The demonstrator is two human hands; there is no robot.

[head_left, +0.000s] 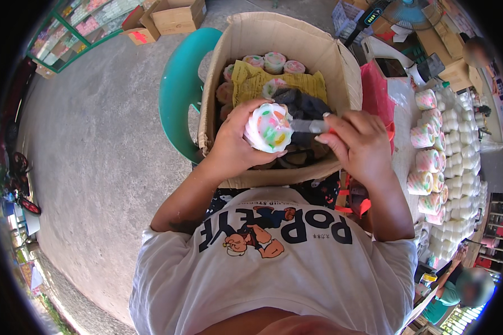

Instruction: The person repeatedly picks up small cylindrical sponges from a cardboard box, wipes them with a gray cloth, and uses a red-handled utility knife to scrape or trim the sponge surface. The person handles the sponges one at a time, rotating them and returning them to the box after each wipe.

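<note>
My left hand [229,137] is wrapped round a white fluted cup-shaped piece [269,127] with pink, orange, green and yellow spots, tilted toward me above a cardboard box [285,29]. In my right hand [363,142] is a flat-bladed knife [310,126], pinched between thumb and fingers. Its blade points left and its tip meets or nearly meets the rim of the piece. Most of the handle is hidden, with a bit of red showing. Inside the box, several similar spotted pieces [274,62] lie around yellow printed paper [251,81] and a dark cloth [304,106].
The box rests against a teal plastic chair [179,95]. To the right, a table holds rows of white cups [458,167], spotted pieces [425,162] and a phone [390,67]. A fan [411,14] stands beyond. Another person [447,296] sits at lower right.
</note>
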